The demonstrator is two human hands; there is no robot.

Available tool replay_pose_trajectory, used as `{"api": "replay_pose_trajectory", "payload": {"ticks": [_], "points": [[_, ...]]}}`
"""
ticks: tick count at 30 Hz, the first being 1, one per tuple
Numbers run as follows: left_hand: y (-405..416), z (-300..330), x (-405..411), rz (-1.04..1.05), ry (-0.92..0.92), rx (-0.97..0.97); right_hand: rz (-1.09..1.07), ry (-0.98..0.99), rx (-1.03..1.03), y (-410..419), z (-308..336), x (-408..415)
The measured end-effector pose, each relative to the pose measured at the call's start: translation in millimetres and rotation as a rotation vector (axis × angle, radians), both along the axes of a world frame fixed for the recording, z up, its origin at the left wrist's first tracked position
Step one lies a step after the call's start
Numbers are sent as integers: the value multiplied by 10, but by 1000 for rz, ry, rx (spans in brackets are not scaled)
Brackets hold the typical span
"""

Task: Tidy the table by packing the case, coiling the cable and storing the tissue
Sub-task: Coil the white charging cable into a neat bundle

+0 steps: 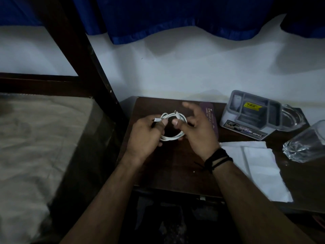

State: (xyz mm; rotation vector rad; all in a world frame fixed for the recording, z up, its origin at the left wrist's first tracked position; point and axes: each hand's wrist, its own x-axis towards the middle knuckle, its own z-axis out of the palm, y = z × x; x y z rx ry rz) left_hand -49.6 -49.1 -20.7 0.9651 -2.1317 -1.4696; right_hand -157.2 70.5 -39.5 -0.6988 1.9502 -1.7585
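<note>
A white cable (pixel 173 137) is wound into a small coil that I hold above the dark wooden table (pixel 175 164). My left hand (pixel 146 136) grips the coil's left side, with one plug end by its thumb. My right hand (pixel 195 127) pinches the coil's right side between thumb and a finger, its other fingers spread. A purple case (pixel 210 117) lies flat behind my right hand, partly hidden. White tissue (pixel 260 166) lies unfolded on the table to the right.
A grey plastic organiser (pixel 249 115) with a yellow label stands at the back right, a glass ashtray (pixel 292 115) beside it. A clear glass (pixel 306 143) lies near the right edge. A bed with a dark post (pixel 84 55) fills the left.
</note>
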Motion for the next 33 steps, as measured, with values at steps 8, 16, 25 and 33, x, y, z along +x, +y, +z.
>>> {"api": "replay_pose_trajectory", "payload": {"ticks": [8,16,25,33], "points": [[45,15,37,36,-116,-558,-228,465,120,-10,-57,-56],[-86,-112,65,17,-116,-563,-229,-110,-34,-63,4,-35],[-36,-107,74,40,223,161,-307,-650,-153,20,168,-53],[220,-123,-62,145,364,352,-237,-700,-102,-60,145,51]]}}
